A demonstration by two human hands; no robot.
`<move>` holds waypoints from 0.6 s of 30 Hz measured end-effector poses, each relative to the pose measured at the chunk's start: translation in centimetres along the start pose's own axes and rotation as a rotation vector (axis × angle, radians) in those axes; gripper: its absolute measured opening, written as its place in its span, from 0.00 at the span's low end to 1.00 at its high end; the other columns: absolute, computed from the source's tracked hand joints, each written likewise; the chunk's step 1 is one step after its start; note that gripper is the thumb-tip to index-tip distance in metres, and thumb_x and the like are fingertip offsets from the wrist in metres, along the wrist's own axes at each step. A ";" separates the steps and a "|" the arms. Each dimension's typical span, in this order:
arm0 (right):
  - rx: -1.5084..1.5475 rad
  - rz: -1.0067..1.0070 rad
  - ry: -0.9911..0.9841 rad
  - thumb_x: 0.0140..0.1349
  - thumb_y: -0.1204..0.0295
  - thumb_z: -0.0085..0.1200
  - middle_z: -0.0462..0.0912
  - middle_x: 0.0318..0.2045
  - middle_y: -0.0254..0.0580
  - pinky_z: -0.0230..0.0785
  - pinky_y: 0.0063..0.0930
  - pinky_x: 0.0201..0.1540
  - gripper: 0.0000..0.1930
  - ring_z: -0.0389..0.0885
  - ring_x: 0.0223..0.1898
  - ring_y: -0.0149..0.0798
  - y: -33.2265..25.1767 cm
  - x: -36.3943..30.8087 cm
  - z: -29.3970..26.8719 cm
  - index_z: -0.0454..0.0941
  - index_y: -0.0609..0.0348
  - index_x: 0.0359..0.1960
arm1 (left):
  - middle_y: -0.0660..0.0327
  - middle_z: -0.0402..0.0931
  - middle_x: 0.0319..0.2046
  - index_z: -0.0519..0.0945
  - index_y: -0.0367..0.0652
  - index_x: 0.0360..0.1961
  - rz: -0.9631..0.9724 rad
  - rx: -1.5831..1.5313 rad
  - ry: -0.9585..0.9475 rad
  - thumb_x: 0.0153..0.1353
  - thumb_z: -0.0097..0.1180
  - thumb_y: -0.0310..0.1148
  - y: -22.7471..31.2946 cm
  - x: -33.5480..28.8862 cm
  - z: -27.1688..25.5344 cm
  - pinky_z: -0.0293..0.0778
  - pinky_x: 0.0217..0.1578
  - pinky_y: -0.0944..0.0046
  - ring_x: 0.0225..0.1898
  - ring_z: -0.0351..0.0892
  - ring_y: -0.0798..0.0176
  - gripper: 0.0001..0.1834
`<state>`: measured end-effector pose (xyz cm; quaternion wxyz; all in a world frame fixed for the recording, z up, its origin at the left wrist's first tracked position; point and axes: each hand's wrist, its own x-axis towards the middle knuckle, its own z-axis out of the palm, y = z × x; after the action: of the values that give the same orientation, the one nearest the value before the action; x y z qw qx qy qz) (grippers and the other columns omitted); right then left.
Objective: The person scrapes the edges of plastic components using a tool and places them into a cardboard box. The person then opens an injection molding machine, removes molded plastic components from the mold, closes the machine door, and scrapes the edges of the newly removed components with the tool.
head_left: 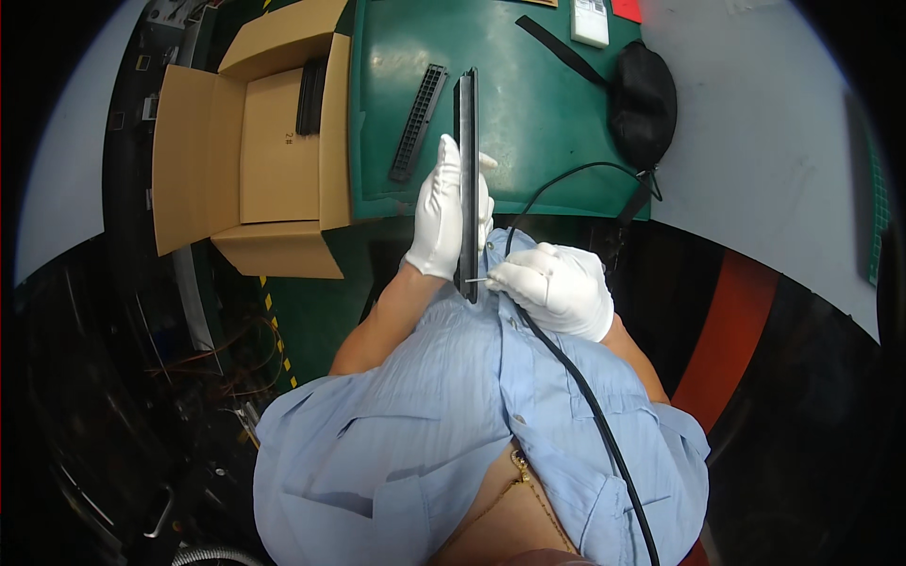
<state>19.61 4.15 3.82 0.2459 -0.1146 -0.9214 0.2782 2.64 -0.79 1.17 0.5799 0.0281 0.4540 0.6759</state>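
Observation:
My left hand [440, 209], in a white glove, is closed around a long black plastic strip [469, 179] held on edge in front of my chest. Its fingers come round the strip's right side. My right hand [557, 288], gloved too, pinches a thin metal pin-like tool [477, 280]. The tool's tip touches or nearly touches the strip's near end; which of the two I cannot tell. Beyond my left hand, a black slotted strip [418, 123] lies on the green table mat [510, 113].
An open cardboard box [278, 160] stands left of the table, with black strips [310, 97] inside. A black pouch [642, 104] with a strap lies at the table's right. A black cable [590, 396] runs down past my right arm. A white block [590, 24] sits at the back.

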 end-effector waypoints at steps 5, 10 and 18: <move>-0.053 -0.003 0.042 0.47 0.75 0.63 0.82 0.29 0.26 0.72 0.29 0.25 0.14 0.79 0.24 0.33 0.5 1.0 -0.7 0.83 0.47 0.38 | 0.68 0.59 0.12 0.74 0.42 0.39 -0.004 0.059 -0.035 0.79 0.32 0.60 -0.9 -1.4 -0.4 0.59 0.11 0.70 0.10 0.58 0.72 0.31; -0.085 0.014 0.086 0.46 0.76 0.63 0.83 0.29 0.27 0.73 0.28 0.26 0.14 0.81 0.25 0.33 1.1 2.3 -1.9 0.83 0.49 0.37 | 0.68 0.64 0.15 0.73 0.46 0.36 -0.069 0.128 0.029 0.79 0.32 0.60 -0.6 -3.5 1.2 0.60 0.12 0.72 0.11 0.62 0.74 0.30; -0.084 0.041 0.108 0.46 0.77 0.63 0.85 0.30 0.34 0.75 0.30 0.28 0.13 0.84 0.27 0.37 2.1 3.6 -3.3 0.84 0.53 0.37 | 0.68 0.62 0.12 0.73 0.46 0.34 0.121 0.413 0.059 0.81 0.29 0.57 -2.2 -4.3 0.3 0.58 0.12 0.69 0.10 0.60 0.72 0.30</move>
<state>18.39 8.67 6.40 0.2846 -0.1585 -0.9151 0.2376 5.88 -4.24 2.00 0.5066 0.1536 0.5971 0.6027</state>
